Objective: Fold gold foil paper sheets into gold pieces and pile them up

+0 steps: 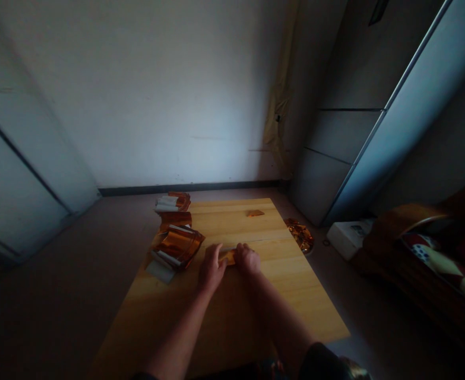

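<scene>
Over the middle of the wooden table (200, 311), both hands are at a small piece of orange-gold foil (229, 257). My left hand (212, 267) holds its left end, thumb toward me and fingers on the far side. Curled fingers of my right hand (248, 259) press on the right end and hide part of it. To the left lies a stack of shiny copper-orange foil sheets (179, 244) with pale strips among them. A small folded orange piece (255, 213) rests near the far right corner.
More orange foil with whitish layers (173, 202) sits at the table's far left corner. Crumpled foil (300, 236) lies on the floor to the right, near a white box (349, 238). A grey cabinet (347, 121) stands at the right, beside a wooden seat (406, 227).
</scene>
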